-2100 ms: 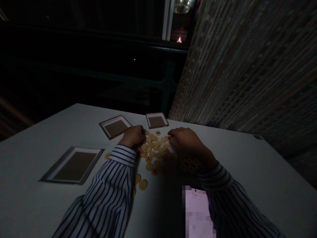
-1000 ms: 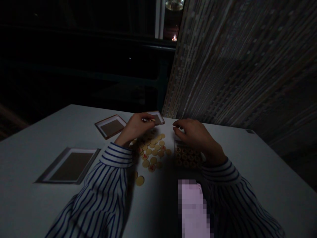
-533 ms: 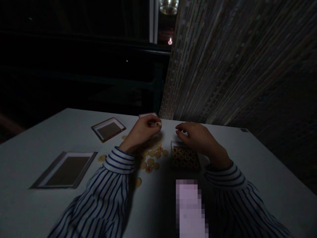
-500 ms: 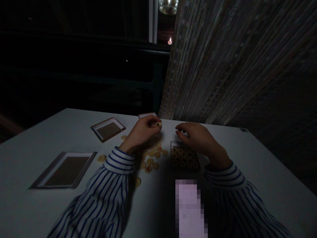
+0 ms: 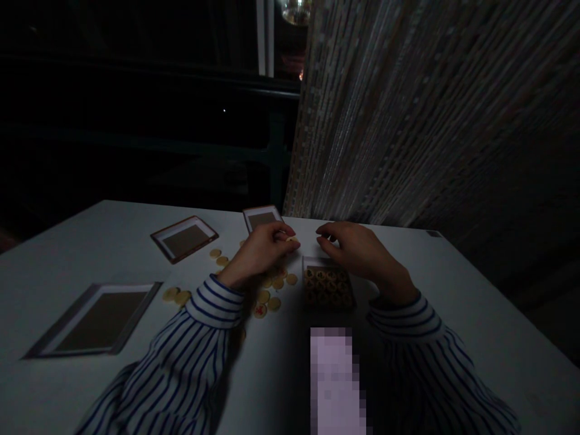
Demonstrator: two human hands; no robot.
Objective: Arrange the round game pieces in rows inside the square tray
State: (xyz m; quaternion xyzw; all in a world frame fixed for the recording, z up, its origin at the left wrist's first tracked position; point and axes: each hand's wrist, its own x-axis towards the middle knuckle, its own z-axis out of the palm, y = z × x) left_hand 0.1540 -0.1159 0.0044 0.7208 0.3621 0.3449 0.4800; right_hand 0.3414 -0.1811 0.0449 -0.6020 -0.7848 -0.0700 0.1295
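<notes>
Between the thumb and fingers of my left hand (image 5: 259, 252) is a round, pale wooden Chinese chess piece (image 5: 292, 239), held above the table. My right hand (image 5: 360, 249) hovers over the far right side of a small open box (image 5: 322, 262), thumb and forefinger apart with nothing visible between them. Rows of dark-marked chess pieces (image 5: 330, 285) fill most of that box. Below and beside my left wrist lie several loose pieces, one with a red character (image 5: 260, 310) facing up; my left forearm hides part of them.
A framed tray (image 5: 184, 238) and a larger tray or lid (image 5: 97, 320) lie at the left of the white table (image 5: 453, 314). Another tray (image 5: 261, 216) is behind my left hand. A pixelated pink rectangle (image 5: 335, 380) shows at the front. A string curtain (image 5: 385, 121) hangs behind the table.
My left hand has lowered slightly, and the piece in it has turned so its marked face shows less. The view has shifted a little to the right.
</notes>
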